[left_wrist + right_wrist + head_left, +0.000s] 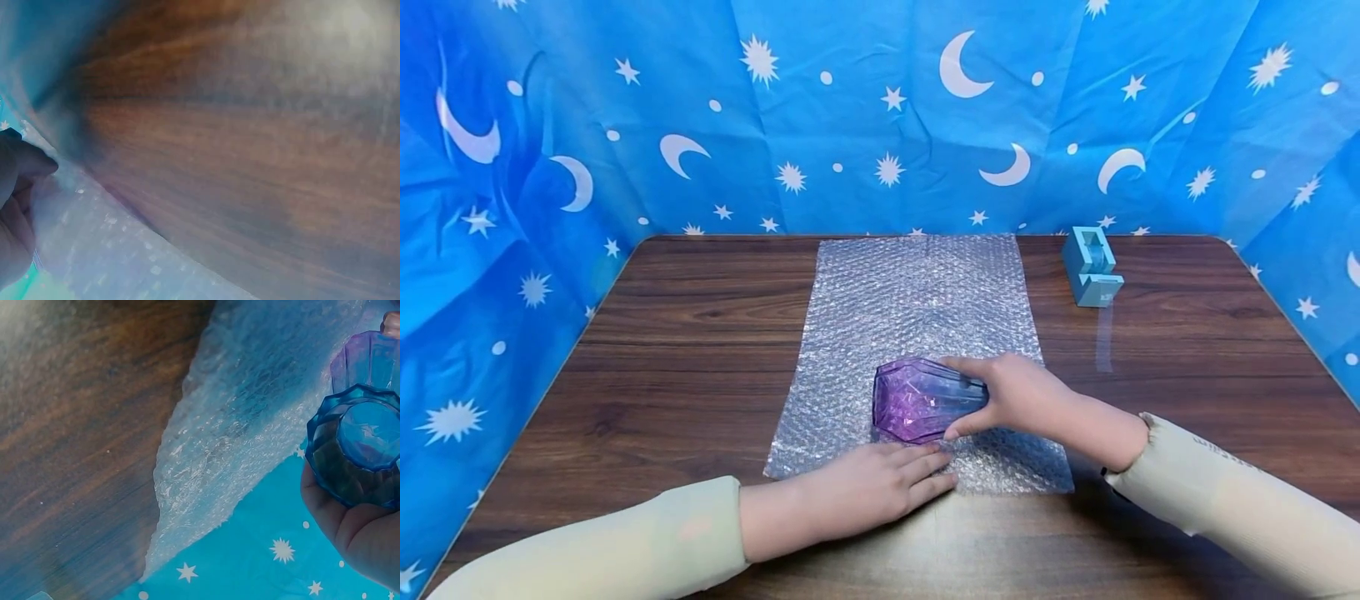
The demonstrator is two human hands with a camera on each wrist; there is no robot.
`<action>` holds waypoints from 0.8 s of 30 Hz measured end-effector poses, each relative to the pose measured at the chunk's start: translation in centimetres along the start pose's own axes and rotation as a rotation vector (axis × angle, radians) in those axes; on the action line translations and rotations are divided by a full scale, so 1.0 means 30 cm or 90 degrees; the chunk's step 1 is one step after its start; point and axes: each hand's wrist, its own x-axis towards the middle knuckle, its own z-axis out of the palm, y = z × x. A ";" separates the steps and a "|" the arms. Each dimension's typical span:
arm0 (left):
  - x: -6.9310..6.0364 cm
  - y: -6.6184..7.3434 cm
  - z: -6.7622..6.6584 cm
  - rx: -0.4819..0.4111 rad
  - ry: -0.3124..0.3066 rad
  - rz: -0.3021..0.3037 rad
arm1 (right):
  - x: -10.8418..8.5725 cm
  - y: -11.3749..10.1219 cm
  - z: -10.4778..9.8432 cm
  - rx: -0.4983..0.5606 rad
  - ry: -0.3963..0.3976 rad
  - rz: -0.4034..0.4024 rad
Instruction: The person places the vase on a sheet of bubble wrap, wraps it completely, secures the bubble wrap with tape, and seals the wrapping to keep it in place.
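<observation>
A faceted glass vase, purple at one end and blue at the other, lies on its side on a sheet of bubble wrap. My right hand grips the blue end, thumb on the near side and fingers on the far side. In the right wrist view that end of the vase shows as a blue, many-sided ring. My left hand rests at the near edge of the bubble wrap, fingers extended, just in front of the purple end. The left wrist view is blurred and catches only part of that hand.
A light-blue tape dispenser stands at the back right of the wooden table, with a strip of clear tape hanging from it toward me. Blue cloth with white moons and stars surrounds the table's back and sides.
</observation>
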 end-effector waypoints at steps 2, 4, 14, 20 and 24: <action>0.002 -0.005 -0.001 0.002 0.003 0.009 | 0.000 0.001 0.001 -0.010 0.004 -0.007; 0.000 -0.009 -0.001 0.012 0.003 0.024 | 0.002 0.003 0.001 -0.016 0.005 -0.013; -0.022 -0.073 0.024 0.178 0.114 0.134 | 0.020 0.012 -0.011 0.034 -0.017 0.006; -0.030 -0.109 0.044 0.209 0.194 0.149 | 0.027 0.015 -0.016 0.029 -0.018 0.001; -0.034 -0.125 0.039 0.181 0.224 0.107 | 0.030 0.016 -0.020 0.032 -0.024 0.004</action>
